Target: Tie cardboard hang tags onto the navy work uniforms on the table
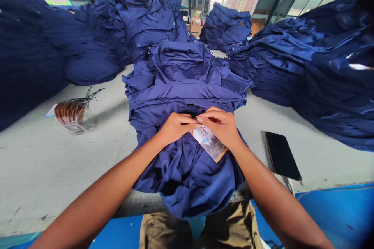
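Observation:
A stack of navy blue garments [181,85] lies on the grey table [43,163] straight ahead of me, its near end hanging over the table edge. My left hand [175,126] and my right hand [220,124] meet over the top garment, fingertips pinched together. A printed paper hang tag [209,144] hangs under my right hand, held at its top between the fingers. My left fingers pinch at the tag's top end where a thin string seems to be; what they hold is too small to make out.
A bundle of brown hang tags with dark strings [71,111] sits in a clear dish at the left. A black phone [282,155] lies at the right. Large heaps of navy garments [315,66] ring the table. Blue floor shows below.

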A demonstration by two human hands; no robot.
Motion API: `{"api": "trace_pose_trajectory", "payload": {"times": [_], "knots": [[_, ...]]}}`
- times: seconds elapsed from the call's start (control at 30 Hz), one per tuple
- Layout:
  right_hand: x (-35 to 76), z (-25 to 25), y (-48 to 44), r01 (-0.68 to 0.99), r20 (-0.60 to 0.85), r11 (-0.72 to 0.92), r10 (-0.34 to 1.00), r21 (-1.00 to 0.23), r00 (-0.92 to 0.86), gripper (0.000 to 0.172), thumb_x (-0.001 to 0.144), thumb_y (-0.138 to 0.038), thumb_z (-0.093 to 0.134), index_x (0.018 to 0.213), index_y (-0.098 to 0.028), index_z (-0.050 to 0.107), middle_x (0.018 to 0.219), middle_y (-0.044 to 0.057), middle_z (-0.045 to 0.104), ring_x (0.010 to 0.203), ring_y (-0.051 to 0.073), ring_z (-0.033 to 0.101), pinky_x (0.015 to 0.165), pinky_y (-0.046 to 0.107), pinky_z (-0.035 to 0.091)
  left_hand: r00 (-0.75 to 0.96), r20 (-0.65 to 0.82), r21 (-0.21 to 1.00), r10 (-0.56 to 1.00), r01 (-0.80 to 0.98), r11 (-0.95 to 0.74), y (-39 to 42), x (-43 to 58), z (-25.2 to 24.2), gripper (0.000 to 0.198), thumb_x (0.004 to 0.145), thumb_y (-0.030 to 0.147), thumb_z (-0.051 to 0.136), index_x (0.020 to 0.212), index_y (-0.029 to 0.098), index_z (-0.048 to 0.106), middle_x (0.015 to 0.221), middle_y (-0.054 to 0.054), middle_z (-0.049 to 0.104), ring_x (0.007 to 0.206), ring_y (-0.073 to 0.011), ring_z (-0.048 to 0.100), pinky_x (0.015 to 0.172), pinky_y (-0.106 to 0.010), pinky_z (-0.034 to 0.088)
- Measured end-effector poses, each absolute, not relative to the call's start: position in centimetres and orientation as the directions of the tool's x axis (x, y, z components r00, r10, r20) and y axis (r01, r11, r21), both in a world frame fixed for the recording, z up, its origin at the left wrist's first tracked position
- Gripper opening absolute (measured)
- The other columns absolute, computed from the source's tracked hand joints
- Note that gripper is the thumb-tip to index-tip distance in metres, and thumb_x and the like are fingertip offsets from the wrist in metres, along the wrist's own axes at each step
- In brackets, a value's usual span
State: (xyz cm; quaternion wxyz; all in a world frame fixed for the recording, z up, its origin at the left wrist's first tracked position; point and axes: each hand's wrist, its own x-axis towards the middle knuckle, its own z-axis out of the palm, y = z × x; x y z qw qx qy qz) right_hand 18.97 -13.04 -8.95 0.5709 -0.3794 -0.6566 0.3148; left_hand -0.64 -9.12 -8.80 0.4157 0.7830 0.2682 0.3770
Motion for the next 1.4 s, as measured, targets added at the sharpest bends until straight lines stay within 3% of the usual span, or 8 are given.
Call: {"api": "trace_pose_trajectory", "payload": {"times": [0.37,0.63,0.83,0.97,1.17,1.4], "knots": [[18.9,-9.6,-12.7,0.111,0.474,0.485,0.874,-0.868,-0.108,0.015,0.084,-0.041,0.081,0.087,-0.026,0.083,0.082,0.004,0.073,0.074,0.017,0.066,0.066,0.032,0.052,0.625,0.348,0.832,0.699,0.139,-0.538,-8.9,-0.7,-9.0,0.036,0.087,0.048,0.077,0.072,0.015,0.082,0.066,-0.005,0.07,0.06,-0.0131,0.062,0.062,-0.025,0.048],[18.9,-9.4,-12.7,0.088,0.433,0.441,0.896,-0.893,-0.098,0.023,0.081,-0.048,0.082,0.082,-0.025,0.082,0.078,0.002,0.067,0.066,0.014,0.056,0.059,0.03,0.043,0.58,0.348,0.843,0.736,0.151,-0.517,-9.0,-0.6,-8.7,0.035,0.081,0.05,0.081,0.078,0.014,0.081,0.063,-0.001,0.064,0.058,-0.011,0.052,0.053,-0.023,0.039],[18.7,-9.2,-12.7,0.035,0.4,0.404,0.913,-0.914,-0.081,0.021,0.077,-0.046,0.086,0.08,-0.026,0.082,0.074,0.0,0.059,0.064,0.012,0.048,0.057,0.029,0.036,0.629,0.304,0.88,0.715,0.103,-0.464,-8.8,-1.0,-8.3,0.04,0.084,0.051,0.078,0.073,0.013,0.072,0.066,-0.001,0.064,0.06,-0.0109,0.053,0.058,-0.023,0.041],[18.7,-9.3,-12.6,0.028,0.425,0.425,0.905,-0.905,-0.008,0.02,0.078,-0.044,0.083,0.078,-0.025,0.08,0.073,0.0,0.059,0.066,0.014,0.05,0.059,0.03,0.039,0.627,0.315,0.883,0.712,0.082,-0.463,-9.0,-1.0,-7.9,0.039,0.088,0.048,0.074,0.07,0.013,0.069,0.063,-0.001,0.063,0.058,-0.01,0.052,0.057,-0.022,0.04],[19.1,-9.4,-12.4,0.094,0.497,0.489,0.86,-0.867,0.118,0.017,0.083,-0.043,0.078,0.084,-0.026,0.079,0.078,0.002,0.064,0.068,0.015,0.052,0.062,0.032,0.043,0.53,0.294,0.899,0.795,0.13,-0.419,-8.8,-0.4,-8.5,0.035,0.086,0.047,0.076,0.08,0.012,0.077,0.059,-0.001,0.066,0.052,-0.0091,0.051,0.052,-0.021,0.037],[19.2,-9.2,-12.5,0.037,0.502,0.504,0.846,-0.863,0.18,0.01,0.083,-0.036,0.079,0.088,-0.027,0.081,0.081,0.002,0.067,0.068,0.015,0.054,0.061,0.031,0.043,0.51,0.266,0.919,0.818,0.121,-0.374,-9.0,-0.4,-8.4,0.04,0.085,0.051,0.077,0.09,0.012,0.083,0.064,-0.003,0.071,0.05,-0.0079,0.049,0.049,-0.022,0.034]]}}
